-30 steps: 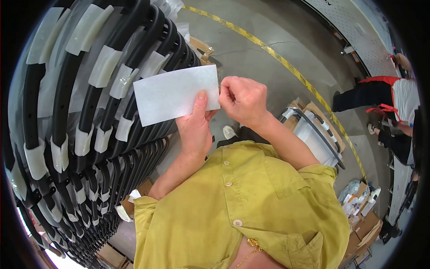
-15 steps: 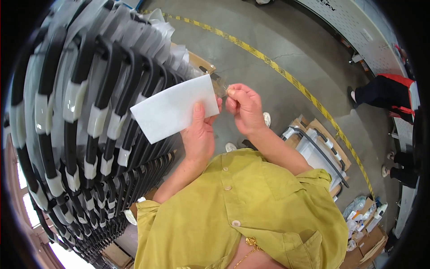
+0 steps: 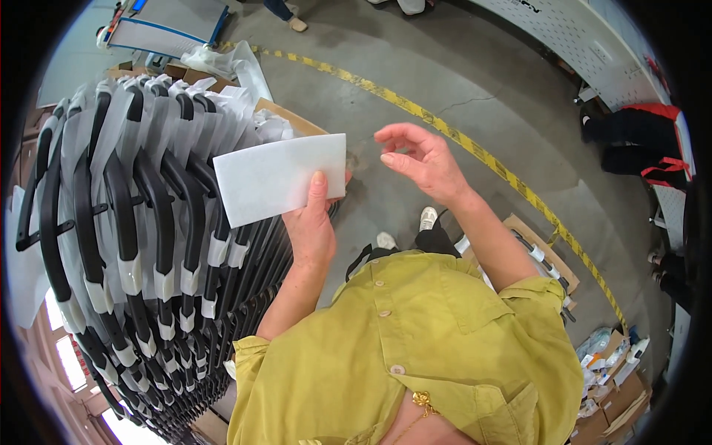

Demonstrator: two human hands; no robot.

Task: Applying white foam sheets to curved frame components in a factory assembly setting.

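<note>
My left hand (image 3: 314, 222) grips a flat white rectangular sheet (image 3: 278, 176), perhaps foam or folded paper, with the thumb on its face and the fingers behind it. To the right, my right hand (image 3: 423, 163) hovers apart from the sheet, its fingers curved and spread from the thumb. Nothing shows between them. Left of the sheet stands a dense row of black bent tube frames (image 3: 122, 215), with pale translucent wrapping (image 3: 211, 133) over their tops and whitish sleeves lower down. The sheet's left end overlaps the nearest frames in view.
A yellow-and-black floor line (image 3: 415, 111) curves past on the right. Behind my right arm lie cardboard and tubes (image 3: 552, 259); a box of packaging scraps (image 3: 612, 371) sits lower right. A blue-edged cart (image 3: 167, 33) stands far left. Other people's legs (image 3: 630, 133) show at right.
My right hand has parted from the sheet and opened; the thin clear bit at its fingertips no longer shows. The view has shifted, revealing the cart and more of the frame tops.
</note>
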